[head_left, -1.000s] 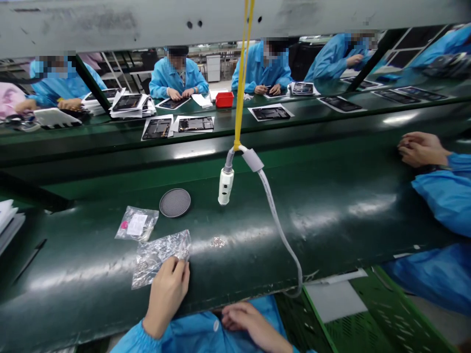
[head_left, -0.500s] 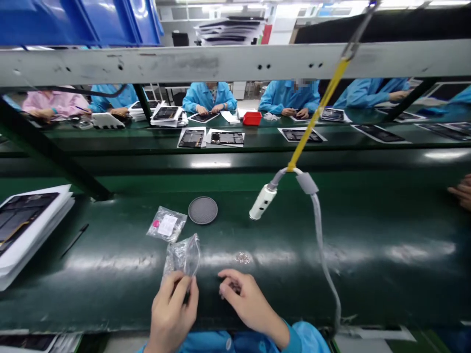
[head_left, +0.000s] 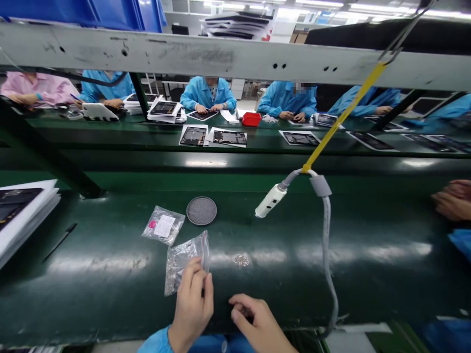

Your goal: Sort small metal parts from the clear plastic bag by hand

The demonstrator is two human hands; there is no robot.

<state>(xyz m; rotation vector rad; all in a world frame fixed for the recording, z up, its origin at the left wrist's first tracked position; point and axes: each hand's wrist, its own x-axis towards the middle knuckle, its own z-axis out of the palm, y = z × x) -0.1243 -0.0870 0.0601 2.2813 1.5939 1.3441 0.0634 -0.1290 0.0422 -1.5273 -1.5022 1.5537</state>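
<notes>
A clear zip bag (head_left: 177,269) with small contents lies on the green bench. My left hand (head_left: 193,299) is over its right side, fingers loosely bent and touching the plastic, thumb apart; no firm grip shows. To the right, my right hand (head_left: 255,321) is curled just above the bench near the front edge, its inner fingers hidden; whatever it holds cannot be made out. A little pile of tiny metallic parts (head_left: 242,260) lies beyond it. A second clear bag (head_left: 164,226) with a white label and pink dot lies behind the first, beside a round grey textured dish (head_left: 201,211).
A white handheld device (head_left: 271,201) hangs by a yellow strap (head_left: 344,117), its grey cable (head_left: 327,250) reaching the bench. A black pen-like tool (head_left: 60,241) and stacked panels (head_left: 27,211) are left. A co-worker's hands (head_left: 454,200) are at right; other people work opposite.
The zip bag, pinched in my left hand before, now lies flatter on the bench with the fingers loosened over it. My right hand stays curled, lower in view. The view has shifted slightly.
</notes>
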